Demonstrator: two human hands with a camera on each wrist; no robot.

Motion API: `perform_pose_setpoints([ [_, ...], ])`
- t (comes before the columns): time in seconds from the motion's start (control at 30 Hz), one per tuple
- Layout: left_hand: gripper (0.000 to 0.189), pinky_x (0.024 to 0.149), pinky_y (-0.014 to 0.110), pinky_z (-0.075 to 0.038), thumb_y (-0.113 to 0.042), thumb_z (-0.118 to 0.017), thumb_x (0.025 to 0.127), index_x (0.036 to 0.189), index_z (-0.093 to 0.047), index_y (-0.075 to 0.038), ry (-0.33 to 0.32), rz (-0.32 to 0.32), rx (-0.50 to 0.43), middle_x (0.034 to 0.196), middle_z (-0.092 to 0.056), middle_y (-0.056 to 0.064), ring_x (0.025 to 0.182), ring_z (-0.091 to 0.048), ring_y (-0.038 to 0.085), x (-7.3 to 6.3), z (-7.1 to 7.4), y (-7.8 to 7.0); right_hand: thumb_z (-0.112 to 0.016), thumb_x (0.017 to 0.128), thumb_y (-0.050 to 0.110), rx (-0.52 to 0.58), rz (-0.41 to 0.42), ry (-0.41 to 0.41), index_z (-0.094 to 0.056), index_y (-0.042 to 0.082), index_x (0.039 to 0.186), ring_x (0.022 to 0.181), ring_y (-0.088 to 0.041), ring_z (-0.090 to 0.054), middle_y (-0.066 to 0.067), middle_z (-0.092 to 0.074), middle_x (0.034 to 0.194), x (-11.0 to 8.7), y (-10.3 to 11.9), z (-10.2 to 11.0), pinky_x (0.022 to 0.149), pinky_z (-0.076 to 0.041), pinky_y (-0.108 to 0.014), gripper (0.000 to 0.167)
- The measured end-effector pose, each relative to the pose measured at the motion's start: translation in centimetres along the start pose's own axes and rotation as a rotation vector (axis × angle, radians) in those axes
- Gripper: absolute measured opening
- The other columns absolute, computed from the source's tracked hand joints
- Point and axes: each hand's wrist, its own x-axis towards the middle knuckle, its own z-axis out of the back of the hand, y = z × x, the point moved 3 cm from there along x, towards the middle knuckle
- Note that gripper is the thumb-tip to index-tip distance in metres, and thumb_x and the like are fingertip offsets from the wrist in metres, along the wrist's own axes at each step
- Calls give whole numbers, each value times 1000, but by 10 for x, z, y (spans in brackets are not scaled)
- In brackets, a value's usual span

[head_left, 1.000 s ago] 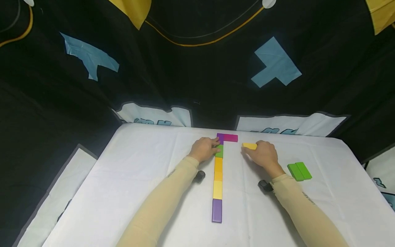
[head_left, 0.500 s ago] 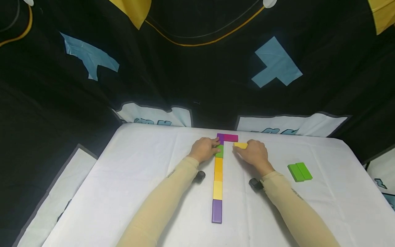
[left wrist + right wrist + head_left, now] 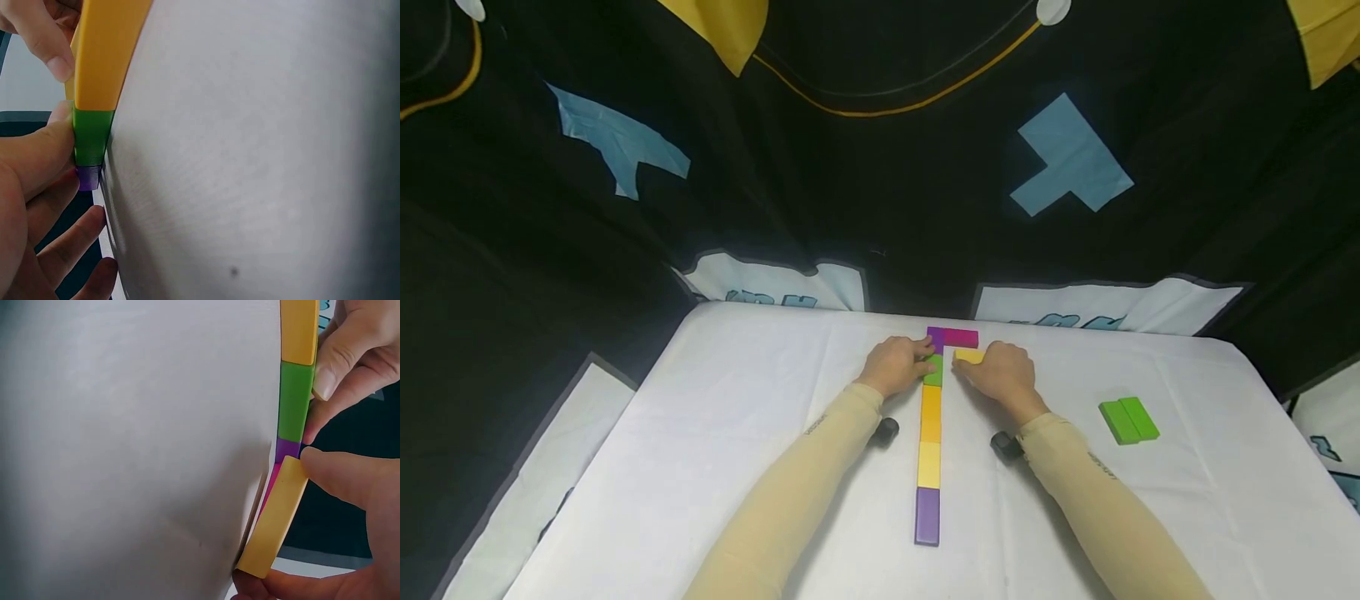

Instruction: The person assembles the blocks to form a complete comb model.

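My right hand pinches a light yellow block between thumb and fingers, just right of a row of coloured blocks. In the right wrist view this yellow block lies crosswise, one end close by the row. My left hand touches the row's far part, thumb at the green block and a fingertip on the purple block. A magenta block extends right from that purple one. Toward me the row continues with an orange stretch, a pale yellow block and another purple block.
Two green blocks lie side by side on the right of the white-covered table. A black printed cloth hangs behind the far edge. Both forearms wear beige sleeves and a dark wrist camera shows under the right one.
My right hand has moved left with the light yellow block, nearer to the row and below the magenta block. The left hand stays at the green and purple blocks.
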Motion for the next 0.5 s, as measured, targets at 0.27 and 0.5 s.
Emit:
perform_pose_setpoints([
  [0.27,44,114,40,-39,-35,-72,94,135,-64,-22,-14,-3,-3,146,-53,-10,136,-50,24,-2,0,0,-69,87,54,-66,-6,21,-68,-5,100,85,-32,-58,-13,-63,76,2,6,-4,77,-53,-45,61],
  [0.5,44,113,40,-40,-35,-72,93,135,-64,-22,-16,-10,5,146,-53,-11,136,-51,24,-1,0,0,-65,91,50,11,9,12,-62,-7,123,98,-37,-62,-24,-68,113,5,-6,-1,87,-55,-51,66],
])
